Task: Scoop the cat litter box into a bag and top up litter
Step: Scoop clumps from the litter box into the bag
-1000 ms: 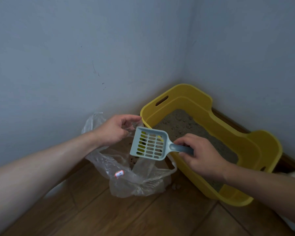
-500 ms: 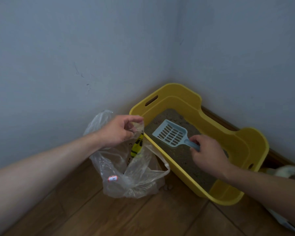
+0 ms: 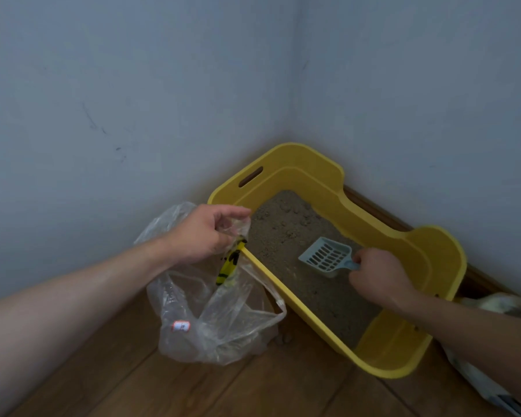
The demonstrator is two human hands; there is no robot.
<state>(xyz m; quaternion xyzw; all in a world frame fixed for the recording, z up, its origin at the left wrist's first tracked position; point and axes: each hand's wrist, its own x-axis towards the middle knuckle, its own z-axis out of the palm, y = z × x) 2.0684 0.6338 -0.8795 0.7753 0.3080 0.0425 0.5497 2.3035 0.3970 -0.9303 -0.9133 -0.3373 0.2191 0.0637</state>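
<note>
A yellow litter box [image 3: 310, 179] stands in the room's corner, holding grey-brown litter [image 3: 286, 233] with small clumps near its far end. My right hand [image 3: 376, 275] grips the handle of a pale blue slotted scoop [image 3: 325, 257], whose head lies low over the litter in the middle of the box. My left hand [image 3: 205, 233] pinches the rim of a clear plastic bag [image 3: 214, 320] and holds it up against the box's left wall. The bag rests on the floor, with a red-and-white sticker and a yellow-and-black print on it.
Two blue-grey walls meet right behind the box. The floor [image 3: 169, 383] is brown wood planks. At the right edge a furry patch [image 3: 500, 305] shows beyond my arm, and a white bag [image 3: 491, 389] lies at the lower right.
My right hand has carried the scoop from above the bag's mouth into the litter box and lowered it toward the litter. My left hand keeps holding the bag's rim.
</note>
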